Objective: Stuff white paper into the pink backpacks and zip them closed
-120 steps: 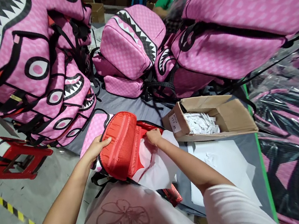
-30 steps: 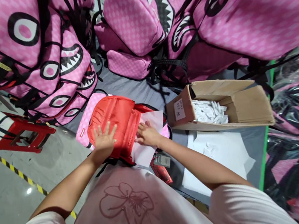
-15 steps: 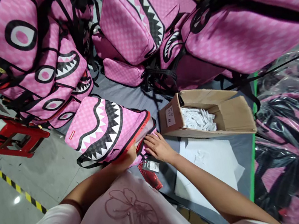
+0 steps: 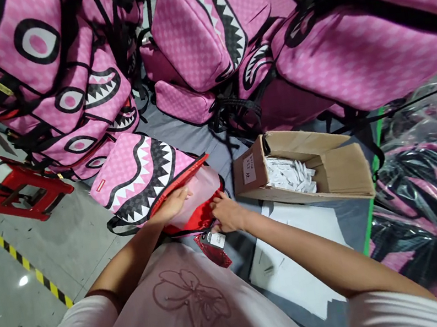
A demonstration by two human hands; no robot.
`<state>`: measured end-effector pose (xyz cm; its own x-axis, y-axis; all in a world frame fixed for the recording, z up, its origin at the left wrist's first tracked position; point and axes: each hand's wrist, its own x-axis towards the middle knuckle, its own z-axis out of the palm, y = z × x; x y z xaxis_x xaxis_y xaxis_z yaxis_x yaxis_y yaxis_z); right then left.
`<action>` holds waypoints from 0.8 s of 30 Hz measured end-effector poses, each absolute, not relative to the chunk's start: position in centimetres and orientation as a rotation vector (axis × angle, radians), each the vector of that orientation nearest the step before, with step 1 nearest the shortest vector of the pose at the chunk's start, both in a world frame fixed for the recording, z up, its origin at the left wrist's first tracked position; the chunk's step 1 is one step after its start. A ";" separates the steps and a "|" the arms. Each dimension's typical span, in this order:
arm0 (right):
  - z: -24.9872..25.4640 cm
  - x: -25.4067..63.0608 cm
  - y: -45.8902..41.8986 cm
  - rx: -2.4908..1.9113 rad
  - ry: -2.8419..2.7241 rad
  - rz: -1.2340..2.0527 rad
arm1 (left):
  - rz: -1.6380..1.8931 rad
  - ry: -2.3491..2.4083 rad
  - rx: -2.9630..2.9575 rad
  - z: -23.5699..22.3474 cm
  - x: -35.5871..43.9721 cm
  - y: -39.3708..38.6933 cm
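Note:
A pink backpack (image 4: 136, 171) with a shark-mouth print lies on the grey table in front of me, its flap partly raised over a red lining with white paper (image 4: 196, 195) inside. My left hand (image 4: 173, 204) grips the flap's edge. My right hand (image 4: 227, 213) is closed at the near rim of the opening, fingers pinched on something I cannot make out. A red hang tag (image 4: 214, 245) dangles just below it.
A cardboard box (image 4: 330, 167) of white slips sits to the right above white paper sheets (image 4: 298, 267). Pink backpacks (image 4: 196, 27) pile up behind and left. Bagged backpacks (image 4: 433, 194) lie at right. A red stool (image 4: 17, 191) stands on the floor at left.
The backpack's flap was shut down over the red lining half a second ago; now my left hand lifts its edge again, showing the paper. My right hand moved in to the opening.

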<state>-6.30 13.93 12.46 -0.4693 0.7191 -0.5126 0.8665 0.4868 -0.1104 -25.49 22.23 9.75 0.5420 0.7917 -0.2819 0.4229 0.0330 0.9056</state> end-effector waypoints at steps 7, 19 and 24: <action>11.1 -3.9 10.1 1.306 2.643 -0.220 | 0.329 0.999 1.673 8.6 -26.5 24.6; 9.3 -3.4 9.4 1.540 2.674 -0.240 | 0.375 1.003 1.730 8.1 -24.1 23.2; 9.4 -3.7 9.5 1.605 2.634 -0.287 | 0.462 1.183 1.693 9.0 -20.6 25.2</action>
<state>-3.65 9.46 9.42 -0.4625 0.8766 -0.1328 0.8846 0.4463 -0.1351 -20.62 25.16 9.00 0.4528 0.8658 -0.2131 0.4929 -0.0439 0.8690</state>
